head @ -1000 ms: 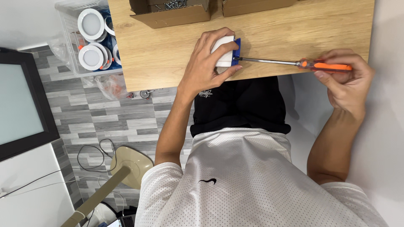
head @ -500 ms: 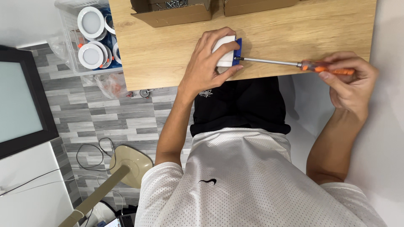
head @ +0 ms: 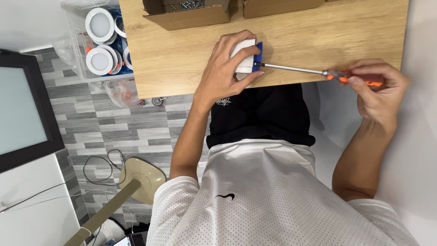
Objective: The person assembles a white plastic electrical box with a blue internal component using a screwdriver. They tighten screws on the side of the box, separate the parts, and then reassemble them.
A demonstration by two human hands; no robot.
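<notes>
Gripping white box w/ blue plate [head: 247, 56], left hand [head: 226, 72] clamped over it near front edge of wooden worktop [head: 182, 59]. Right hand [head: 376, 89] closed round orange screwdriver [head: 318, 72] handle, off worktop edge; shaft runs level, tip at blue plate. Cardboard boxes [head: 191, 16] at back. Bin of round white lamps [head: 101, 43] on floor beside worktop.

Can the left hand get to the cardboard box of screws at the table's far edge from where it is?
Probably yes. The left hand clamps the white and blue part against the screwdriver, so it must let go first. Between it and the cardboard box lies only bare wooden table.
</notes>
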